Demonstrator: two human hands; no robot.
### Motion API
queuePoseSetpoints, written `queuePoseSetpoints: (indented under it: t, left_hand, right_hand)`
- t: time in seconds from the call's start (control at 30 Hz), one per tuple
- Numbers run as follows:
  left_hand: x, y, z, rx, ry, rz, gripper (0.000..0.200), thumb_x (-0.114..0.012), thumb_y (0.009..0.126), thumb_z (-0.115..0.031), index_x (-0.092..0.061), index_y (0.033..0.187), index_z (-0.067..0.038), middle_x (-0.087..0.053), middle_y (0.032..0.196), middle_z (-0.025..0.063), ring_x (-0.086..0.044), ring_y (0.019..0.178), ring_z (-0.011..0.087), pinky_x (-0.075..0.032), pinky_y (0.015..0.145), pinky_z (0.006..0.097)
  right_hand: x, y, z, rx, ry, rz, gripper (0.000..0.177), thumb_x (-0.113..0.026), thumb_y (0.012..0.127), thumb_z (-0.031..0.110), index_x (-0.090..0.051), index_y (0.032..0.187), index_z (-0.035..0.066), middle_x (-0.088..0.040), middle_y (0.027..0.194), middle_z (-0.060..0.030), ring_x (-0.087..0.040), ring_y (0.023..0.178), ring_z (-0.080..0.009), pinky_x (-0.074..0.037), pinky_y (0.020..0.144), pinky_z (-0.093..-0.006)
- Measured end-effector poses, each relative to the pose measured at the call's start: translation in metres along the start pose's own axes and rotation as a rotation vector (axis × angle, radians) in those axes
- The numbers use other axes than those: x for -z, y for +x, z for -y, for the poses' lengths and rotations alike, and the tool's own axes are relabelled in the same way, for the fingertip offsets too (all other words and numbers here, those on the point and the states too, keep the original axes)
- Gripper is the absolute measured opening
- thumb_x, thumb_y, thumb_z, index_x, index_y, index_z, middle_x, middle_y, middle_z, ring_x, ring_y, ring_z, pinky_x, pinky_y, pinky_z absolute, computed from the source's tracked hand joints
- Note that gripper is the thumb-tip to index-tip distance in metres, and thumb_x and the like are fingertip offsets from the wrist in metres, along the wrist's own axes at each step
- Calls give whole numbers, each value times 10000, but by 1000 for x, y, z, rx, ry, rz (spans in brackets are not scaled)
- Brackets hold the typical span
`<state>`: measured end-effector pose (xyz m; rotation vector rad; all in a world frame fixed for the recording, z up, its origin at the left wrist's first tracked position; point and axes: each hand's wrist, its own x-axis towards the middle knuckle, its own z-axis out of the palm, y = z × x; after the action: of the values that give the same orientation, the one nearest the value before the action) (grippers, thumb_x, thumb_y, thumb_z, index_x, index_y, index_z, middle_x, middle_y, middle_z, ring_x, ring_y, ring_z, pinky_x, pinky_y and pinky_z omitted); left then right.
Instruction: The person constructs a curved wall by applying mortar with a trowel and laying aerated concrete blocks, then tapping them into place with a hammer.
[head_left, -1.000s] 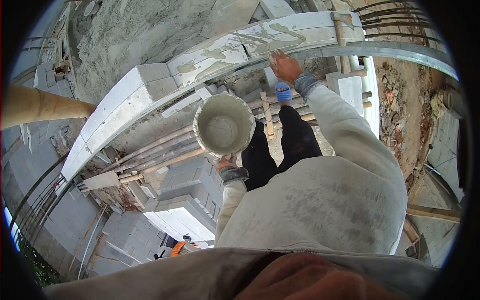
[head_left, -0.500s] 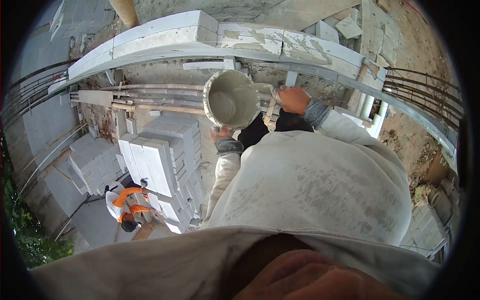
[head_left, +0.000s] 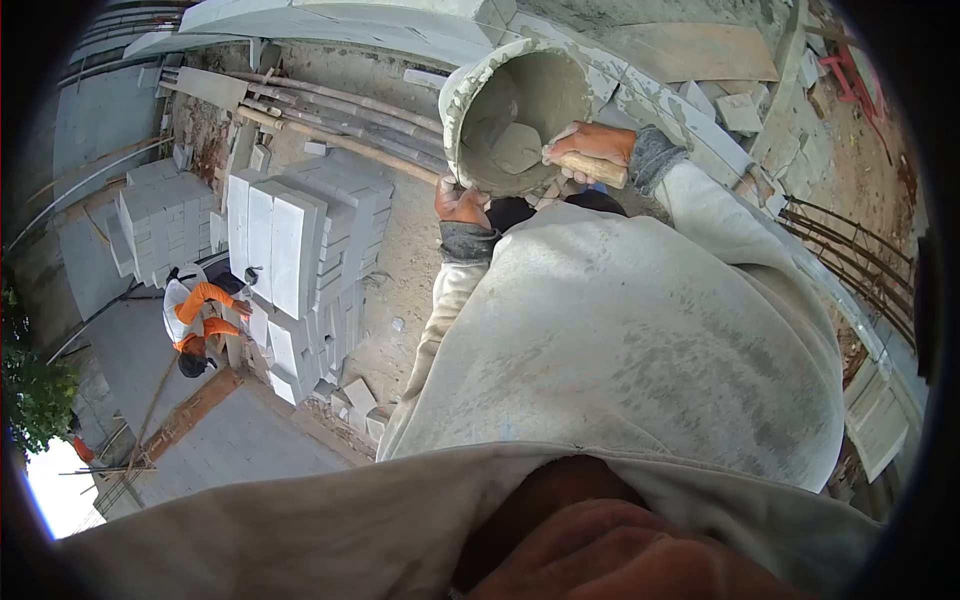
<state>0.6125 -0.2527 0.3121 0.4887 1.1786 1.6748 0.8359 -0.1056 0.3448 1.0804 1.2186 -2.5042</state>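
Observation:
A mortar-crusted bucket (head_left: pixel 455 112) is held tilted in front of my body, its mouth toward me and grey mortar coating the inside. My left hand (head_left: pixel 462 206) is closed on the lower left of its rim. In my right hand (head_left: pixel 603 143) is a trowel (head_left: pixel 592 169), gripped by its wooden handle. The trowel's grey-smeared blade reaches into the bucket's mouth. Just behind the bucket runs a low wall of pale blocks (head_left: pixel 640 95) with mortar smeared along its top.
Stacked pale blocks (head_left: pixel 275 240) stand at left, where a co-worker in orange sleeves (head_left: pixel 200 310) bends beside them. Bamboo poles (head_left: pixel 340 135) lie on the ground left of the bucket. Steel bars (head_left: pixel 850 250) stick out at right. Broken blocks (head_left: pixel 738 112) lie beyond the wall.
The bucket has come up closer and tilted more toward me. My right hand has moved the trowel's blade from the rim into the bucket. The whole view has turned, shifting the wall.

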Motion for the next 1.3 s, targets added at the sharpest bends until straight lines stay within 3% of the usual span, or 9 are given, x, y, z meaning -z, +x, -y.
queuePoseSetpoints:
  t: [0.3,0.57,0.87,0.93,1.0,1.1,1.17,1.23,1.3]
  left_hand:
    - [-15,19,-21,53,-152,-17,547,-376,644,130,-431,1173,0,-557,1076,127,-594,951,238,-518,827,337]
    - [-15,50,-30,90,-45,-182,351,-572,760,60,-501,1090,-36,-575,959,99,-614,788,192,-566,683,325]
    - [169,113,16,389,-192,-538,348,-539,723,70,-541,1070,49,-568,1084,162,-538,1005,280,-515,883,434]
    - [221,100,20,111,1089,-53,358,-626,724,138,-539,1058,42,-551,1116,135,-522,1019,196,-511,871,368]
    - [214,113,-12,561,-148,-827,308,-545,777,134,-521,1070,44,-536,1108,127,-527,1012,216,-526,875,356]
    - [281,85,-12,332,1124,-145,318,-495,790,148,-516,1088,39,-545,1118,137,-540,995,192,-533,867,345]
    - [259,93,-40,488,245,-730,286,-511,803,72,-514,1089,64,-519,1124,165,-528,1004,245,-516,886,351]
    - [296,71,-41,398,544,-463,341,-488,804,37,-496,1144,32,-520,1153,145,-515,1048,258,-493,930,394]
    - [309,70,-53,474,159,-753,391,-502,744,51,-524,1132,15,-548,1153,134,-517,1063,275,-479,946,418]
  right_hand:
    - [-89,12,23,213,732,41,252,-540,896,262,-478,939,22,-500,734,-60,-464,530,-96,-418,421,-231]
    - [-136,48,81,438,980,44,246,-490,930,284,-449,947,42,-499,754,-53,-460,516,-74,-425,430,-198]
    - [-83,42,24,401,755,-158,367,-512,822,268,-506,1104,35,-513,794,-48,-477,542,-101,-424,467,-262]
    - [-57,84,-9,394,813,-317,341,-507,826,272,-515,1065,30,-520,796,-51,-489,581,-117,-439,479,-268]
    - [-46,117,-10,423,905,-511,328,-553,804,254,-525,1029,17,-538,770,-56,-520,598,-149,-475,496,-290]
    - [-6,241,-20,542,953,-753,316,-592,780,171,-514,1036,3,-561,739,-73,-564,605,-176,-500,506,-328]
    - [10,303,25,714,1044,-1008,326,-624,755,110,-501,1031,-14,-577,703,-86,-590,597,-185,-511,538,-332]
    - [29,365,49,803,837,-1215,410,-624,775,105,-457,1118,-48,-599,779,-144,-616,678,-281,-519,647,-382]
    - [32,420,75,633,646,-1588,543,-611,796,101,-363,1237,-94,-563,995,-254,-573,909,-403,-462,834,-428]
